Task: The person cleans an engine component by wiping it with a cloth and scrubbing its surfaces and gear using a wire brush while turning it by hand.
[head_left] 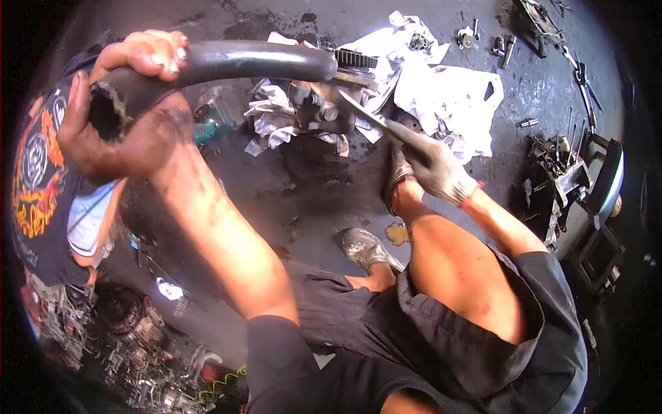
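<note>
My left hand (138, 131), bare and stained dark, grips a thick curved black tube (255, 61) by its hollow end at the upper left. The tube's far end reaches a metal part (355, 77) with a toothed edge, but whether they are joined cannot be made out. My right hand (433, 162) wears a pale glove and is closed on a long flat metal tool (365, 114), which slants up toward that part. Under the toothed part sits a metal assembly (321, 110) on white cloth (272, 114).
Another person in a printed black shirt (41, 165) is close at the left. White plastic (448, 103) lies beyond my right hand. Small metal parts (467, 36) are at the top right, machinery (558, 165) at the right, and engine parts (145, 359) at the lower left.
</note>
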Demonstrator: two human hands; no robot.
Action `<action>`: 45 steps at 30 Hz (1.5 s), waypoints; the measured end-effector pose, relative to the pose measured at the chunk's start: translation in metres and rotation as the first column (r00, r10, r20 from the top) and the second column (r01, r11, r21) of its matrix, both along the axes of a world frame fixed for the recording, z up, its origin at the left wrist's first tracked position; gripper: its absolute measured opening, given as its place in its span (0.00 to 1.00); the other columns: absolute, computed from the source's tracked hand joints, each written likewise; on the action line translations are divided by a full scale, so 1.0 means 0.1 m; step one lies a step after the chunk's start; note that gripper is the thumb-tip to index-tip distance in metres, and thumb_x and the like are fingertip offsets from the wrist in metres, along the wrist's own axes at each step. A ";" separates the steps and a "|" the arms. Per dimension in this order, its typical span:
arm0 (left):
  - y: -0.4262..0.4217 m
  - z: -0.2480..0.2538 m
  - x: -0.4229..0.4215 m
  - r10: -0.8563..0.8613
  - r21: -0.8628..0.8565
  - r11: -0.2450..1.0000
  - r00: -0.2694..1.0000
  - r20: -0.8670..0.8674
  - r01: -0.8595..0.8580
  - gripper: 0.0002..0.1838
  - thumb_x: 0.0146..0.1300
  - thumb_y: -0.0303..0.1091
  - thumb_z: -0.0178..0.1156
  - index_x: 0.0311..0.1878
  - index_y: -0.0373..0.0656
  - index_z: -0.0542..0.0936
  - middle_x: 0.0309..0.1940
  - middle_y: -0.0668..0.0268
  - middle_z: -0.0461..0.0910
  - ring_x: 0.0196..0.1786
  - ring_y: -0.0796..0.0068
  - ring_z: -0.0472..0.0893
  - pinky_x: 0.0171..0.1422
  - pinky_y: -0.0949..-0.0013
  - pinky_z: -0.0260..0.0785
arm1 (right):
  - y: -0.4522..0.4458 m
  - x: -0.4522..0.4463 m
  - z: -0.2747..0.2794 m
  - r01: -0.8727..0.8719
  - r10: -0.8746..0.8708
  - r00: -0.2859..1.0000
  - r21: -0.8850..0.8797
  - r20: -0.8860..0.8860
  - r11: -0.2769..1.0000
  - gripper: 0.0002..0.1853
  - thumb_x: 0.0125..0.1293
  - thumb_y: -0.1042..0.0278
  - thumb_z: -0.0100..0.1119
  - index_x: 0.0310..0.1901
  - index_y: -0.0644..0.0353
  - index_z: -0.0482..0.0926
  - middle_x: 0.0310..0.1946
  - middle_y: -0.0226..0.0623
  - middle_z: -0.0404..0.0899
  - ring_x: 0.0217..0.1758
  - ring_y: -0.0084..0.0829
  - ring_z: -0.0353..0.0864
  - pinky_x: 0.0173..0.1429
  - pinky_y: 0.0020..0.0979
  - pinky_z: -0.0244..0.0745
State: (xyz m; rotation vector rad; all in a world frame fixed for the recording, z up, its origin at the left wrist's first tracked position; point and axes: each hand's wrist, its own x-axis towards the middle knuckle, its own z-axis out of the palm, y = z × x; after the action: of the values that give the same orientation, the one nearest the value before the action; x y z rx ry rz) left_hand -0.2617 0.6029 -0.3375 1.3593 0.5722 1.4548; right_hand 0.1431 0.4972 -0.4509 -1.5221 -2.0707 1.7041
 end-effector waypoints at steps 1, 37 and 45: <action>0.00 0.04 -0.05 -0.011 -0.120 0.993 0.998 0.064 0.018 0.27 0.65 0.48 0.43 0.36 0.30 0.78 0.30 0.50 0.75 0.39 0.55 0.74 0.57 0.48 0.64 | -0.08 0.25 0.02 -0.029 0.030 0.999 -0.021 0.037 0.999 0.31 0.71 0.82 0.51 0.76 0.55 0.70 0.58 0.49 0.84 0.49 0.31 0.85 0.59 0.32 0.77; 0.27 -0.84 0.76 -0.286 -0.167 0.955 0.908 -0.307 0.245 0.24 0.56 0.33 0.76 0.54 0.34 0.82 0.54 0.49 0.84 0.64 0.47 0.81 0.73 0.43 0.69 | -0.42 1.15 -0.10 0.539 -0.525 0.841 -0.272 0.129 0.797 0.22 0.82 0.65 0.50 0.72 0.58 0.74 0.29 0.23 0.72 0.30 0.15 0.67 0.34 0.22 0.67; -0.14 -0.82 1.38 -0.093 -0.394 0.907 0.983 0.158 0.149 0.06 0.63 0.25 0.61 0.33 0.41 0.73 0.27 0.59 0.76 0.35 0.64 0.79 0.51 0.54 0.74 | -0.44 1.26 0.08 0.581 -0.572 0.808 -0.343 0.140 0.738 0.23 0.81 0.61 0.53 0.72 0.57 0.74 0.41 0.29 0.79 0.40 0.20 0.73 0.48 0.27 0.75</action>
State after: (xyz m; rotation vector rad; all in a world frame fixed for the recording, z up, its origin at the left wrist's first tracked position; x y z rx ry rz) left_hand -0.1234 0.5886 -0.4197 0.9440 0.6469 1.2317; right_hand 0.2692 0.4536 -0.4433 -2.0144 -1.0948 1.8539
